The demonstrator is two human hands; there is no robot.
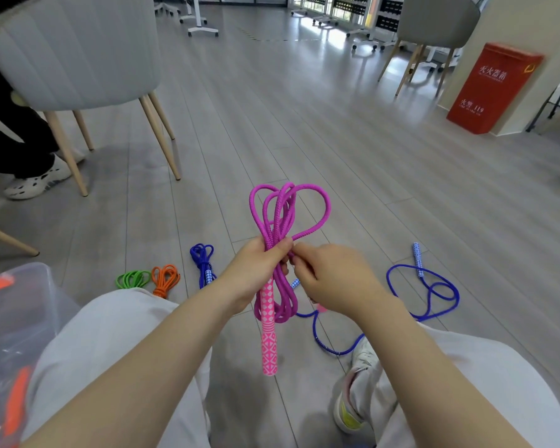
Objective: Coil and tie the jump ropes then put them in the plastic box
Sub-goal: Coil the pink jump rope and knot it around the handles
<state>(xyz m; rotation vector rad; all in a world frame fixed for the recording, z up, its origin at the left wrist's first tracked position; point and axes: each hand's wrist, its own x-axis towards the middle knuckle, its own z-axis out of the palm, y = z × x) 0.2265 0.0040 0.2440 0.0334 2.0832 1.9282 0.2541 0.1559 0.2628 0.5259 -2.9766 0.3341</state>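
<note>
A pink jump rope (274, 218) is folded into several loops, and my left hand (256, 273) grips the bundle at its middle. Its pink patterned handle (269, 334) hangs down below that hand. My right hand (333, 279) pinches a strand of the pink rope right beside the left thumb. On the floor lie a tied blue rope (202, 258), a tied orange rope (165, 279) and a tied green rope (133, 279). A loose blue rope (434, 295) sprawls at the right. The clear plastic box (17, 318) stands at the lower left with orange things inside.
My knees in light trousers fill the bottom of the view, and a white shoe (356, 396) shows between them. A grey chair (75, 53) with a seated person's legs is at the upper left. A red fire box (492, 88) stands at the right wall.
</note>
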